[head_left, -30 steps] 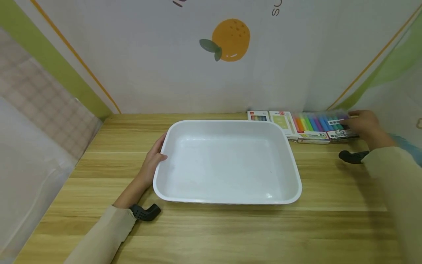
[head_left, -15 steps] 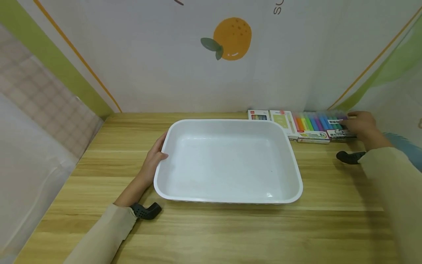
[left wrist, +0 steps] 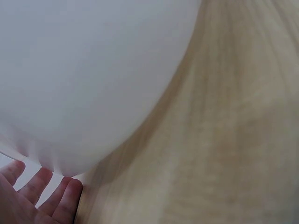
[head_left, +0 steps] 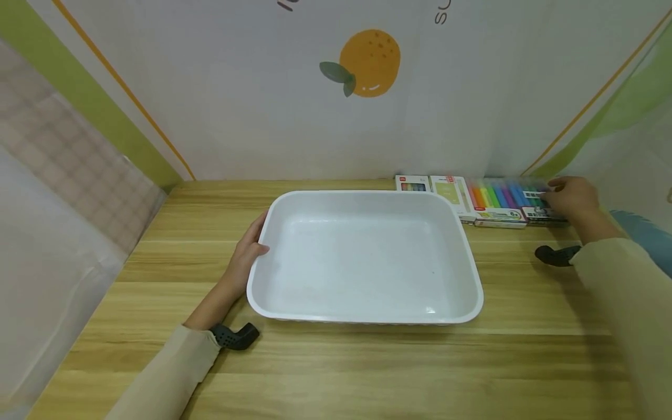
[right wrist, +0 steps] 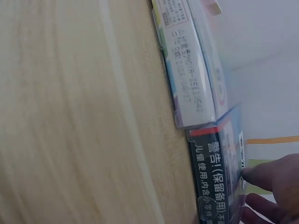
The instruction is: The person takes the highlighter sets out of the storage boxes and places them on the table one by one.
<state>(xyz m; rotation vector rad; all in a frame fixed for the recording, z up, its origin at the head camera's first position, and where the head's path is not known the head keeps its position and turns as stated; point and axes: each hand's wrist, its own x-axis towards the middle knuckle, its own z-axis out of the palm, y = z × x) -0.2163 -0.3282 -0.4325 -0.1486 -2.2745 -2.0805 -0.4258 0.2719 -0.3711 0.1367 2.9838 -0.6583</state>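
Observation:
A deep white rectangular tray [head_left: 362,268] with rounded corners stands on the wooden table. My left hand [head_left: 244,256] holds its left side, thumb over the rim and fingers along the outer wall. In the left wrist view the fingertips [left wrist: 44,175] meet the tray's wall [left wrist: 93,84]. At the far right, my right hand [head_left: 573,199] grips the outer end of a clear-topped pack of coloured sticks [head_left: 532,203]. Up close, its thumb [right wrist: 259,173] lies on the pack's top, above a black side panel [right wrist: 210,172] with white lettering. The other fingers bend down by the pack's far end, partly hidden.
Against the back wall, a similar pack of bright sticks [head_left: 496,204] adjoins the gripped one. Further left are a white-and-green box [head_left: 452,195] and a small white box [head_left: 412,184], partly behind the tray. Printed fabric walls [head_left: 252,116] enclose the table [head_left: 336,373].
My right hand and the pack under it have shifted slightly left, closer against the neighbouring pack. The left hand keeps its hold on the tray, which stays in place.

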